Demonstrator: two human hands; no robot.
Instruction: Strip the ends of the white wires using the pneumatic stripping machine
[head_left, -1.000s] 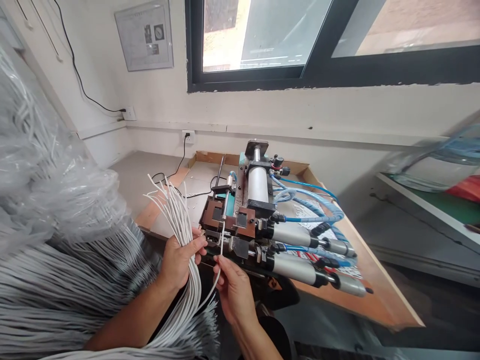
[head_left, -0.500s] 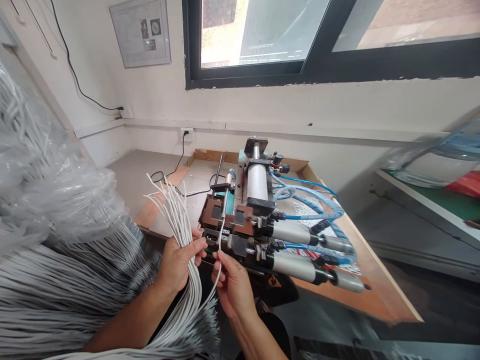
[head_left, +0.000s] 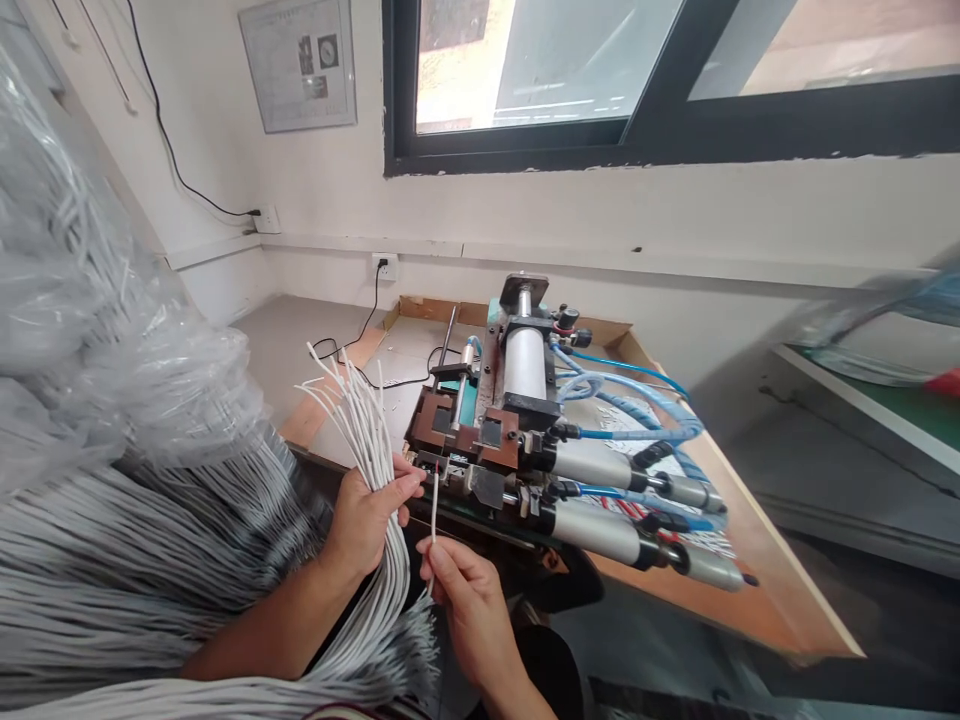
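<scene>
A bundle of white cables (head_left: 367, 420) is gripped in my left hand (head_left: 367, 515), its loose ends fanning upward. Between the thumb and fingers of my right hand (head_left: 465, 590) is a single white cable (head_left: 433, 510), held upright. The tip of that cable shows a short reddish end, just in front of the machine's lower jaws. Facing both hands is a pneumatic wire stripping machine (head_left: 491, 430) with brown jaw blocks and silver cylinders. My left fingertips are close to the machine's front left corner.
Large heaps of grey-white cables (head_left: 135, 570), partly wrapped in clear plastic (head_left: 150, 370), fill the left side. Blue air hoses (head_left: 645, 430) loop right of the machine. The wooden-edged tray (head_left: 795, 590) under it holds white and red scraps. A shelf (head_left: 862, 400) stands at right.
My right hand has drawn the single cable down and back out of the machine's jaws, and its reddish end now shows. My left hand keeps the bundle. The view has shifted slightly.
</scene>
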